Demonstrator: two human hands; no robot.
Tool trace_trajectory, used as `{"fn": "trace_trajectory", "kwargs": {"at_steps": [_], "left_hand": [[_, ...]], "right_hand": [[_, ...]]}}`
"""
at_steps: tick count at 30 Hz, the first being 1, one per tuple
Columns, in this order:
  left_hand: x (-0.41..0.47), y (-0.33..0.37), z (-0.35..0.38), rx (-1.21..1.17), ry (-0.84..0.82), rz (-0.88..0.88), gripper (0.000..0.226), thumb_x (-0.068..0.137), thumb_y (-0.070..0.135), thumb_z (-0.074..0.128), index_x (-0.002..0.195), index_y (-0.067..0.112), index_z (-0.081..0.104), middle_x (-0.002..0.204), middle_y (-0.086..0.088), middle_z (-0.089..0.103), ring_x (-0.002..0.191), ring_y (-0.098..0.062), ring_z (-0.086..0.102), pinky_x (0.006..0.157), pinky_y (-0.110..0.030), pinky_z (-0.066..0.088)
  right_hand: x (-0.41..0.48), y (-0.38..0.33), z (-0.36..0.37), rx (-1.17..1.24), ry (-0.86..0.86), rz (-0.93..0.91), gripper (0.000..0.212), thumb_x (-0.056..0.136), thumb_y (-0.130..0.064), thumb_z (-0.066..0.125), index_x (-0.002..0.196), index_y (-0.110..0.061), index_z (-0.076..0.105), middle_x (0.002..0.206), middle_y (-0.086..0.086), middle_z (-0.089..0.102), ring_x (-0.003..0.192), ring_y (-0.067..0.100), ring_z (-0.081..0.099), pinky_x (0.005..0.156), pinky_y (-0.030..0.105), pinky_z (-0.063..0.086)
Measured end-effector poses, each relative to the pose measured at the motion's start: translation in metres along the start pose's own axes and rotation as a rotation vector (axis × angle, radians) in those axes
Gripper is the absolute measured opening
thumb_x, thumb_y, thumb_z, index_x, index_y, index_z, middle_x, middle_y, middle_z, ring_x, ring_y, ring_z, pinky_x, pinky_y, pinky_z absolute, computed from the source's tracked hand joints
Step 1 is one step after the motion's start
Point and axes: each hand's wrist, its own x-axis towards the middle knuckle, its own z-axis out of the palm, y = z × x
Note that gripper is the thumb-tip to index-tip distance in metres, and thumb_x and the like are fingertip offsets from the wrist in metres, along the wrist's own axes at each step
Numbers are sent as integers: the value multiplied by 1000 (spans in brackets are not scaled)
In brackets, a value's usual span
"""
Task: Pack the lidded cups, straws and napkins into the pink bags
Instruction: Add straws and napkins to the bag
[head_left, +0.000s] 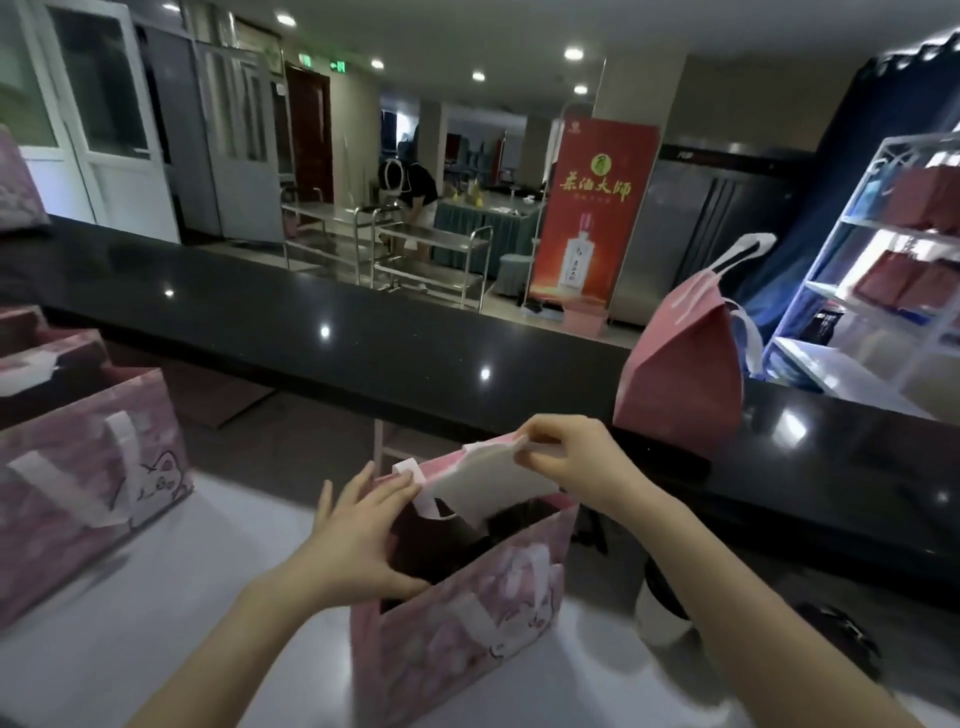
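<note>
The right hand's (576, 462) thumb and fingertips are pressed together on the top edge of the far wall of a pink bag (467, 623), pinching it and pulling it up so that its pale inner face shows. The left hand (358, 540) lies against the bag's left end with its fingers straight and slightly spread. Its thumb is stretched along the near rim, so it presses the mouth open rather than clamping it. This bag stands upright on a white table (130, 623), printed with a cartoon cat. One white handle loop (431, 501) hangs into its mouth, and the inside is too dark to tell what it holds. Just beside it on the right stands one cup (662, 613), white with a dark lid and partly hidden by the right forearm. On the left of the table stands a second cat-print bag (88, 467). More pink bags are lined up behind it, at least two, though the exact count is unclear. One plain pink bag (680, 374) sits apart on the black counter (363, 338) beyond the hands, with its handles up. Past the counter are two steel trolleys (431, 254), a person bending over them, one red banner (597, 208) and one white shelf (883, 260) stacked with red boxes.
</note>
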Motion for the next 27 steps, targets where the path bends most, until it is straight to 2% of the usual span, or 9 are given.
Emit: {"fn": "trace_trajectory", "kwargs": {"at_steps": [5,8,10,12,14,16,18,23,27], "left_hand": [[-3,-10,2,-114,-45,39,130,46,80,63,153,35,4,158,22,-12,133,1,-37,115,-41,-20],[-2,-10,3,-107,-51,50,134,47,81,63,154,33,-2,157,22,-16,131,1,-40,113,-38,-22],[-2,-9,4,-83,-48,60,134,48,81,62,154,31,-4,155,24,-20,130,0,-43,112,-38,-23],[-2,-9,5,-68,-46,65,133,49,83,59,154,30,-5,151,26,-24,131,-2,-44,113,-39,-23],[-3,-10,6,-59,-47,64,132,49,85,56,154,30,-4,152,25,-26,132,-3,-44,114,-41,-22],[-3,-10,7,-59,-41,65,129,51,88,53,153,33,-3,151,24,-28,132,-3,-44,113,-41,-23],[-3,-9,7,-66,-17,64,125,52,91,49,153,36,-1,151,24,-28,132,-2,-44,112,-40,-25],[1,5,0,-102,109,79,113,53,98,32,150,41,16,160,18,2,139,-1,-29,114,-44,-21],[13,31,-6,-47,246,126,81,70,82,48,139,42,40,150,16,28,146,-9,-11,116,-44,-13]], "right_hand": [[13,1,26,-157,-295,53,27,83,-22,69,67,-40,57,74,-16,60,75,-1,56,67,19,42],[22,0,50,-190,-435,108,7,82,-22,68,78,-26,64,84,-4,65,82,15,61,71,30,49],[27,4,66,-247,-469,126,5,83,-20,68,83,-21,63,85,-3,62,81,16,60,65,25,45],[30,10,77,-295,-438,144,5,84,-17,66,87,-18,62,82,-4,59,76,14,56,61,22,40],[31,15,83,-356,-412,174,8,84,-17,65,90,-17,61,83,-2,60,75,15,57,61,25,44],[30,20,84,-417,-404,204,18,84,-21,65,102,-18,63,95,-1,66,84,18,62,73,32,54],[27,25,81,-411,-380,212,25,85,-22,64,110,-20,65,102,0,68,89,19,64,80,39,56],[7,34,58,-279,-176,150,21,88,-24,64,108,-23,70,102,-7,68,91,11,62,82,31,53],[-22,48,33,-199,13,71,15,88,-21,63,100,-25,71,98,-13,65,92,5,58,85,26,49]]}}
